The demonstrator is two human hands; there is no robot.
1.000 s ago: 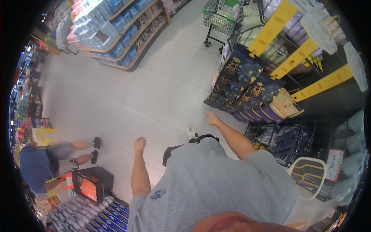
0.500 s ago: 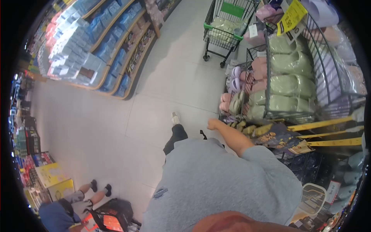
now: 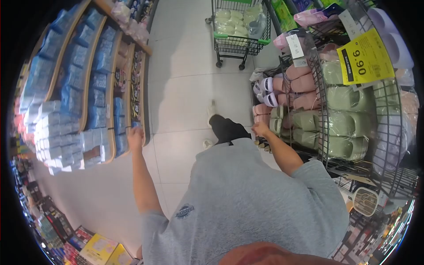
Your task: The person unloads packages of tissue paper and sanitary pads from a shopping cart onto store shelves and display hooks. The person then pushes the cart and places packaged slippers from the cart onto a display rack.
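My left hand (image 3: 136,136) hangs out in front with its fingers curled in and nothing visible in them. It appears in front of the end of a wooden shelf unit (image 3: 148,79) stacked with blue packs (image 3: 93,84). With fingers also curled and no object showing, my right hand (image 3: 260,128) is nearest a wire rack of slippers. Pink slippers (image 3: 304,84) and green slippers (image 3: 349,123), some in clear plastic, fill that rack. Whether my right hand touches the rack I cannot tell. A shopping cart (image 3: 240,42) with pale green packages stands ahead.
Light floor tiles (image 3: 176,106) run between the shelves and the rack. A yellow price sign (image 3: 365,57) sticks out from the slipper rack (image 3: 324,110). White boxes (image 3: 57,141) are stacked at the left shelf's near end. Yellow cartons (image 3: 99,248) lie at the lower left.
My view has turned to the right and the cart is closer. My left arm has swung into view. The seated-looking person at the lower left has mostly left view.
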